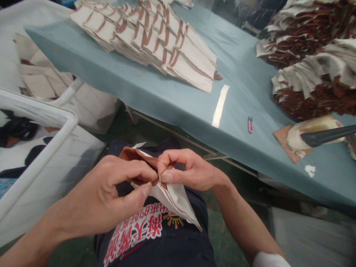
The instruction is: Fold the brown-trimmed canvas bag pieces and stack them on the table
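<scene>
Between my two hands, above my lap, is a white and brown fabric piece (178, 198). My left hand (111, 189) pinches its brown edge with thumb and forefinger. Close beside it, my right hand (189, 170) grips the same piece between thumb and bent fingers. The white part hangs down to the right over a dark apron (178, 248) with red and white lettering. Brown cloth shows behind the fingers, and the exact spot where the fingertips meet is partly hidden.
Overlapping rows of white and brown pieces (155, 40) lie on the blue-covered table (172, 104). Nearby are a pale strip (221, 106), pink thread snips (250, 125) and a glue pot with a brush (306, 137). Stacked bundles (314, 81) stand right; white bins (72, 118) stand left.
</scene>
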### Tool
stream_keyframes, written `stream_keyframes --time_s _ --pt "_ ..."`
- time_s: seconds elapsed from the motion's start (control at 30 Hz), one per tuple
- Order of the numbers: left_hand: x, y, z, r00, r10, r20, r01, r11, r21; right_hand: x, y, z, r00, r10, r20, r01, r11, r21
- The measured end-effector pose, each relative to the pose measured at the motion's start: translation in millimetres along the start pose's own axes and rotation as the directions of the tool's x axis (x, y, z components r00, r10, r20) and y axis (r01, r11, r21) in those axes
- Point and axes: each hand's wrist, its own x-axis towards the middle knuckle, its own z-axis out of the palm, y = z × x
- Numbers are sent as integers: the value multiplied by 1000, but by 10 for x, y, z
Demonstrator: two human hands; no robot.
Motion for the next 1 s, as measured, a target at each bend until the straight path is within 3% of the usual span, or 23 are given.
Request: stream_keyframes --time_s 0.27,0.5,0.73,1.0 --pt "-13 -16 -17 997 -75 3 75 993 -89 0 58 -2 1000 0 24 -2 998 61" --pt "5 19 31 998 -41 -45 40 999 -20 -19 62 2 1000 7 26 -10 994 106" --pt "1 -18 6 999 -13 -32 15 999 48 -6 40 12 999 36 -3 -36 999 35" --pt "-10 27 62 995 4 -99 16 978 206 5 19 28 997 38 -66 -39 999 -12"
